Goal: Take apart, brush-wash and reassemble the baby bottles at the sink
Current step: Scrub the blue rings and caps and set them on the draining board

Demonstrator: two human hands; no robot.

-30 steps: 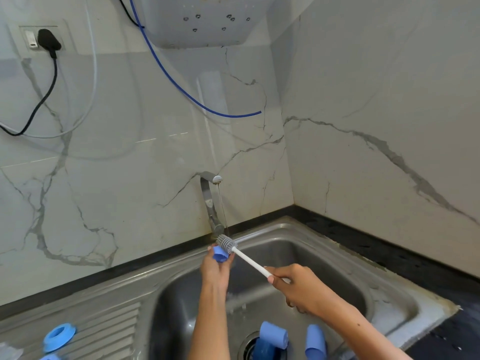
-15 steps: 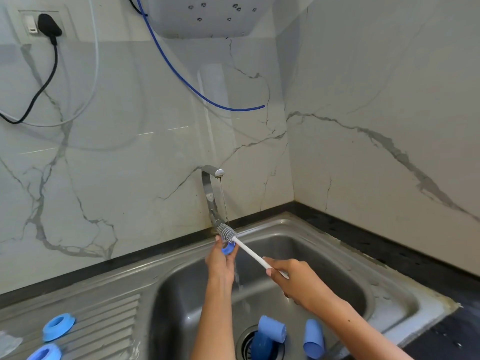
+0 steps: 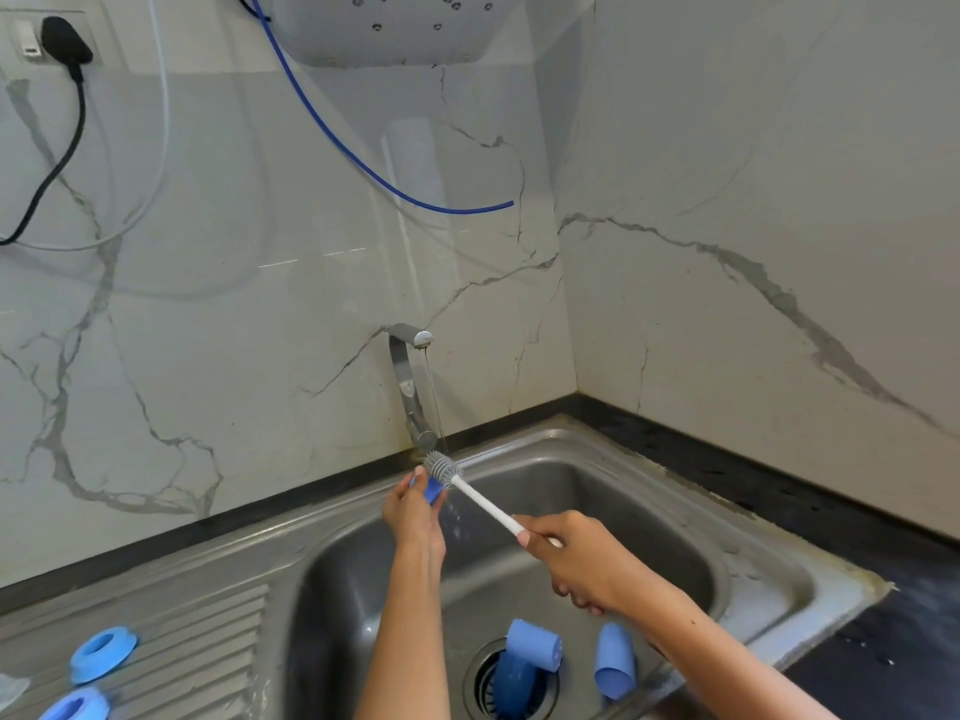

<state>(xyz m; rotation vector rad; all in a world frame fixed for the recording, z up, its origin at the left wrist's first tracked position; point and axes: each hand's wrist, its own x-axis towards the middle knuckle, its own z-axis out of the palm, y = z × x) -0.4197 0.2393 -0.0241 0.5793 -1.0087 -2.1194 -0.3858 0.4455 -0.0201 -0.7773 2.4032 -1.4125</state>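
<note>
Scrubbing a small blue bottle part under the tap

Scrubbing goes on over the shiny steel sink point(image 3: 675, 491). The left hand point(image 3: 415, 511) is held up near the curved silver tap point(image 3: 408, 376). Its fingers are curled round a small blue plastic bottle part point(image 3: 432, 492). Most of that part is hidden behind the hand, so its shape is hard to tell.

The right hand point(image 3: 576, 558) grips the long white handle of a bottle brush point(image 3: 485, 504). Its fingers are wrapped tight round the end of the handle. The grey bristly head of the brush touches the blue part, just below the tap. A thin stream of water point(image 3: 435, 402) runs down from the tap, and small drops fall under the brush.

Down in the sink lie more blue pieces. A blue round cup-shaped cap point(image 3: 535, 644) lies on its side over the drain point(image 3: 485, 683). A darker blue piece point(image 3: 511, 683) sits under it in the drain, partly hidden. A second blue cap point(image 3: 615, 667) lies just to the right, with its open end toward the bottom edge.

On the ribbed steel draining board at the left rests a blue plastic ring point(image 3: 102, 653). Another blue ring point(image 3: 78, 708) below it is cut off by the bottom edge. A clear thing at the far left edge is too cut off to name.
</note>
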